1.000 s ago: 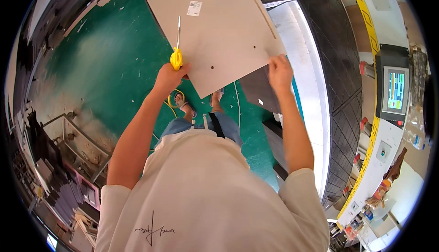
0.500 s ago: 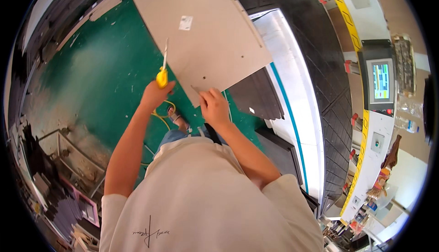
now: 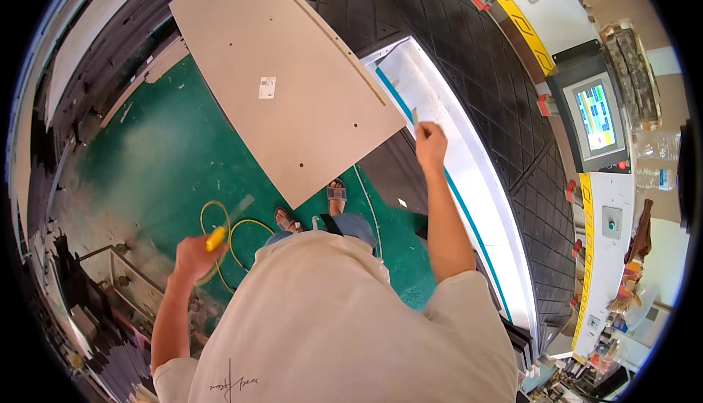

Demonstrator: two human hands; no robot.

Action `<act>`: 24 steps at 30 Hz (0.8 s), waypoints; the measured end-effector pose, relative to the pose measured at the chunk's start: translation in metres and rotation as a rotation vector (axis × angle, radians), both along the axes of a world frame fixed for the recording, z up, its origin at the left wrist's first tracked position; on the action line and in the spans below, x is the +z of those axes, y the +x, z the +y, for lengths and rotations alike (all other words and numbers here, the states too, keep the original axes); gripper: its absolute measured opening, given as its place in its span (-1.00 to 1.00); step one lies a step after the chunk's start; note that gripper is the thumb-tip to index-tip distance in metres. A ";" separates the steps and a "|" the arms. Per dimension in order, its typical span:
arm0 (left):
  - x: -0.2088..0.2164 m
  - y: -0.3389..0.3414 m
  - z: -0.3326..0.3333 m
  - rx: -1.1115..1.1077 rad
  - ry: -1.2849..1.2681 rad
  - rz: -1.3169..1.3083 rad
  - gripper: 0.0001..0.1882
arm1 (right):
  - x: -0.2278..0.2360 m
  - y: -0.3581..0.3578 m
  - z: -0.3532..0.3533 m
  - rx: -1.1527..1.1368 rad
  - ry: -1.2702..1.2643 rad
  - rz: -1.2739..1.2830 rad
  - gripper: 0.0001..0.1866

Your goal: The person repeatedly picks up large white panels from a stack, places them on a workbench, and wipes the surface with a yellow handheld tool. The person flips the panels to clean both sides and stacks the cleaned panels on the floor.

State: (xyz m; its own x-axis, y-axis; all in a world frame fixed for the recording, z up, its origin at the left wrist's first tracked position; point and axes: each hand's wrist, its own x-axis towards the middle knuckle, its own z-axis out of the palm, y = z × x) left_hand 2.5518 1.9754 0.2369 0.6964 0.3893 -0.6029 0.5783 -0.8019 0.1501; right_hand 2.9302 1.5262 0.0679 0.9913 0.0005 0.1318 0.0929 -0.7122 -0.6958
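On the left, low over the floor, my left hand [image 3: 192,258] is closed round a yellow-handled tool [image 3: 216,239]. Its pale blade is smeared by motion, so its kind is unclear. My right hand [image 3: 431,145] pinches a small thin flat piece [image 3: 415,115], too small to name, just off the right corner of a large beige board [image 3: 315,95]. That board has a white label [image 3: 267,87], several small holes and a strip along its right edge. Neither hand touches the board.
Right of the board runs a white metal ledge [image 3: 469,161] with a teal stripe, beside a dark ribbed surface [image 3: 512,132]. A control screen [image 3: 597,116] stands beyond. A yellow hose [image 3: 233,245] coils on the green floor [image 3: 161,147] near my feet. A metal frame [image 3: 135,278] stands lower left.
My left hand has swung down and left with the yellow-handled tool, away from the board's edge. My right hand has moved up and right, off the board's near corner, still pinching the flat piece.
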 end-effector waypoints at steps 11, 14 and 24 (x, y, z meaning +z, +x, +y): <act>0.016 0.083 -0.067 -0.108 -0.046 -0.079 -0.44 | -0.005 -0.099 0.066 0.033 0.405 0.191 -0.83; 0.041 0.109 -0.076 -0.129 -0.126 0.012 -0.37 | 0.009 -0.101 0.071 0.035 0.452 0.265 -0.83; -0.001 0.206 0.110 0.439 0.067 -0.334 -0.29 | 0.107 -0.012 0.030 0.147 0.350 -0.132 -0.87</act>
